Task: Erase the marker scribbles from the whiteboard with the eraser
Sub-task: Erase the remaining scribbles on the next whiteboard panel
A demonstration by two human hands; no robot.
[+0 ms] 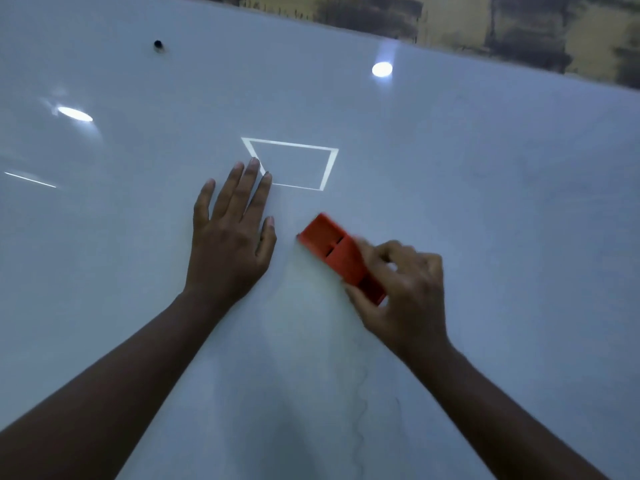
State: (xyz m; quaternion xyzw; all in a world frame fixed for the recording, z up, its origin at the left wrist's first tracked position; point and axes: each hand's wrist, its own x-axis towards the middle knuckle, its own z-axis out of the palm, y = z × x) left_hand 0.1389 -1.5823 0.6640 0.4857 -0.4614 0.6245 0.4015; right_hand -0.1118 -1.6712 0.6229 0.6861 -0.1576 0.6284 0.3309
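I see my right hand [401,289] gripping the orange-red eraser [337,252], blurred, flat on the whiteboard [485,202]; my left hand [232,233] lies flat, fingers straight, just beside; faint scribbles [362,393] below.

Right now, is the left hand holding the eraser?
No, the left hand lies flat with straight fingers on the whiteboard, while the right hand grips the eraser.

Both forearms are bare to the frame edge, the left hand [231,233] and right hand [408,289] ungloved.
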